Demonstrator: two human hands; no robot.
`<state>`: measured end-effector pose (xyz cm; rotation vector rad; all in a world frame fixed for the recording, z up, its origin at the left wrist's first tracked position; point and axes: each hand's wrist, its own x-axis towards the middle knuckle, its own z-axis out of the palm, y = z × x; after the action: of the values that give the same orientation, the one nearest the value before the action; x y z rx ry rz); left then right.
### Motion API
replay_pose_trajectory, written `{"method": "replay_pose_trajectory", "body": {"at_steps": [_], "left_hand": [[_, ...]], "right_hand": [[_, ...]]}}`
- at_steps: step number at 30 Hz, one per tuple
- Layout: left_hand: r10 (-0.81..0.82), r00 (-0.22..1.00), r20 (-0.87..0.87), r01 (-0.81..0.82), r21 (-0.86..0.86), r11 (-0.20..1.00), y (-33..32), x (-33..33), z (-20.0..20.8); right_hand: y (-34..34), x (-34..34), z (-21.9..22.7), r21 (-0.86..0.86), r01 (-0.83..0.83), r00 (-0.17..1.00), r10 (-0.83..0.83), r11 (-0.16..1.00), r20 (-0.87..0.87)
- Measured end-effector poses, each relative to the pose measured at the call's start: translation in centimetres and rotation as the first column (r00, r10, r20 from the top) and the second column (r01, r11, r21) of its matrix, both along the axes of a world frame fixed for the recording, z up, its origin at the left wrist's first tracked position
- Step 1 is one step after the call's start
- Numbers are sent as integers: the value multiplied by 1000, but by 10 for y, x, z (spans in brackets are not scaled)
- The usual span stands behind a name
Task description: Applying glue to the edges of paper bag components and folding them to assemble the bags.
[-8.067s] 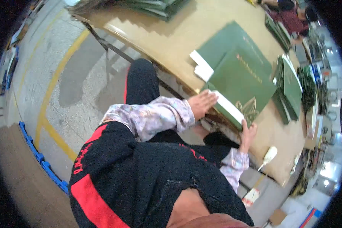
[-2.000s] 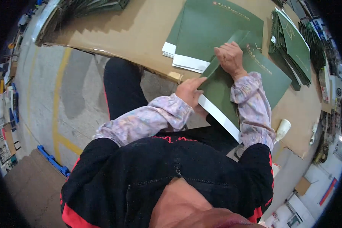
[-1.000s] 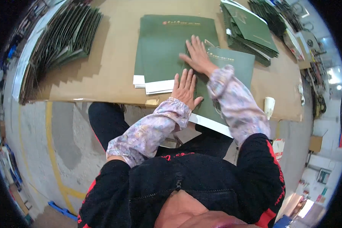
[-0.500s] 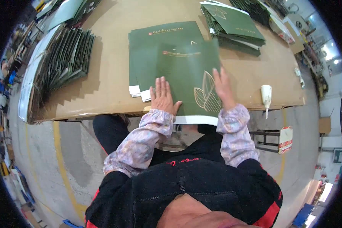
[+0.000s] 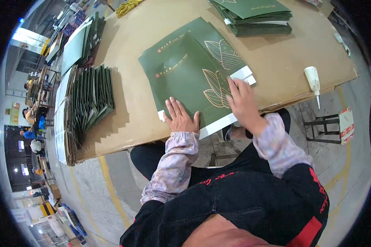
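A green printed paper sheet [image 5: 185, 88] with gold leaf outlines lies flat on top of more green sheets [image 5: 200, 31]. Its white bottom strip [image 5: 218, 125] reaches over the table's near edge. My left hand [image 5: 180, 118] rests palm down on the lower left of this sheet, fingers stretched out. At the sheet's right edge, beside the leaf print, my right hand [image 5: 243, 101] is closed, its bent fingers together on the edge; the exact hold is partly hidden. White end flaps [image 5: 244, 75] of the sheets beneath show just beyond the right fingers.
Folded green paper bundles [image 5: 92, 96] stand at the left, with another green stack [image 5: 257, 18] at the far right. A white nozzle bottle [image 5: 312, 80] lies at the table's [image 5: 288, 61] right front edge. A stool [image 5: 329, 127] stands below on the right.
My view has turned, so the table appears tilted. The top sheet, blurred before, now lies still and farther left over the others. My right hand's fingers have bent in at its edge.
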<state>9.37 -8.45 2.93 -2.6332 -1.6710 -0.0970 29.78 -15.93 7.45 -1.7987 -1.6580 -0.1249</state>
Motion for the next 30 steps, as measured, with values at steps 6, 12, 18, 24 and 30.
{"method": "replay_pose_trajectory", "body": {"at_steps": [6, 12, 18, 24, 30], "left_hand": [[-117, 993, -7, 117, 12, 993, 3, -4, 3], [-145, 989, 9, 145, -44, 988, 1, -3, 6], [-144, 989, 19, 145, -38, 989, 2, -5, 5], [-167, 985, 44, 168, -15, 986, 2, -5, 2], [-179, 983, 35, 180, -25, 983, 2, -7, 6]], "right_hand": [[-43, -23, -1, -82, -35, 994, 26, 996, -110], [-25, -36, -19, -43, -234, 940, 215, 971, -265], [48, -25, -14, 89, -254, 833, 265, 963, -485], [205, 58, -25, 355, 20, 895, 142, 935, -423], [233, 72, -44, 176, -153, 747, 230, 972, -624]]}}
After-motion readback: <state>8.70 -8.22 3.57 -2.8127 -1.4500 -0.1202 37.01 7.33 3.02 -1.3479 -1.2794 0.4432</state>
